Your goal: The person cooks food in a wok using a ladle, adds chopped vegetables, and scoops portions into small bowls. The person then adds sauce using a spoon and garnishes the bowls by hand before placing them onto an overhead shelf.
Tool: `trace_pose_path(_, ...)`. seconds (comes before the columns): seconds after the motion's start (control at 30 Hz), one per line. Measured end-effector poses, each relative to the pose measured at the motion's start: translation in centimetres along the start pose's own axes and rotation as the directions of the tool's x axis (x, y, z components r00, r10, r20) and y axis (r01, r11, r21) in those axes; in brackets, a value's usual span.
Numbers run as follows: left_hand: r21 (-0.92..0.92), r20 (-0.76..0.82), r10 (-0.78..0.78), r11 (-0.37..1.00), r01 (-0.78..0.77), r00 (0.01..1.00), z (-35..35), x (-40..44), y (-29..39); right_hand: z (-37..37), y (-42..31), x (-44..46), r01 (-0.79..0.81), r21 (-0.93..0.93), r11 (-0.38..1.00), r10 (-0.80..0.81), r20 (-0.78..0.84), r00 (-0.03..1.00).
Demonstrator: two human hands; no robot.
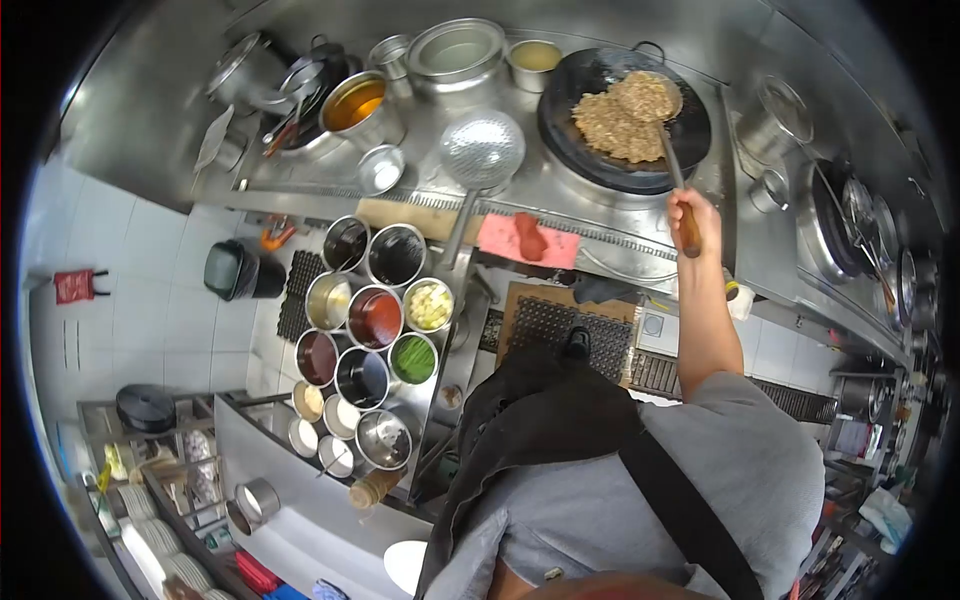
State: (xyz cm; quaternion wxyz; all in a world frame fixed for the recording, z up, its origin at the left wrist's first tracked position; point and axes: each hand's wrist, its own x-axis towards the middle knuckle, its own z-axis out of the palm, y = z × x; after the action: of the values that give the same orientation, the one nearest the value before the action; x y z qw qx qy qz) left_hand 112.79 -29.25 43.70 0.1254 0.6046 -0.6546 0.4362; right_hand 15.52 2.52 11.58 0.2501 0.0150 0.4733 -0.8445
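Observation:
My right hand (695,222) is wrapped round the wooden handle of a ladle (672,150). The ladle's bowl rests in a brown chopped food (612,128), which lies in a large black wok (565,140) on the stove at the upper right. Some of the food fills the bowl. My left hand is out of sight, hidden below my body and apron. Left of the wok lies a perforated strainer (482,148), its handle pointing down. A red cloth (530,237) sits on a pink cloth (497,237) at the counter's front edge.
Several metal containers with sauces (376,316), cut green vegetables (413,358) and pale pieces (430,304) stand at left centre. Behind are a pot of orange liquid (356,103) and a large pot (456,52). More pans (830,220) stand at the right. Shelves hold plates (150,530) at the lower left.

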Motion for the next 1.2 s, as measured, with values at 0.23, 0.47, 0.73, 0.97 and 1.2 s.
trace_pose_path(0.23, -0.798, -0.128, 0.395, 0.504, -0.331, 0.910, -6.7, -0.1, 49.0, -3.6, -4.7, -3.6, -0.067, -0.016, 0.998, 0.067, -0.005, 0.998)
trace_pose_path(0.47, -0.740, -0.666, 0.506, -0.356, -0.570, 0.549, -13.3, -4.1, 85.7, -4.0, -9.9, -7.8, -0.107, -0.153, 0.982, 0.119, 0.071, 0.990)
trace_pose_path(0.73, -0.552, -0.832, 0.378, -0.481, -0.681, 0.407, -21.4, -2.5, 102.1, -0.9, -12.2, -11.2, -0.146, -0.375, 0.915, 0.153, -0.013, 0.988)
trace_pose_path(0.97, -0.522, -0.852, 0.279, -0.526, -0.671, 0.444, -22.0, 0.5, 105.9, 0.2, -8.5, -11.2, -0.017, -0.819, 0.574, 0.059, 0.021, 0.998)
trace_pose_path(1.2, -0.514, -0.842, 0.234, -0.621, -0.592, 0.486, -22.7, 2.0, 107.8, 1.8, -8.1, -9.6, 0.008, -0.864, 0.503, -0.041, -0.014, 0.999)
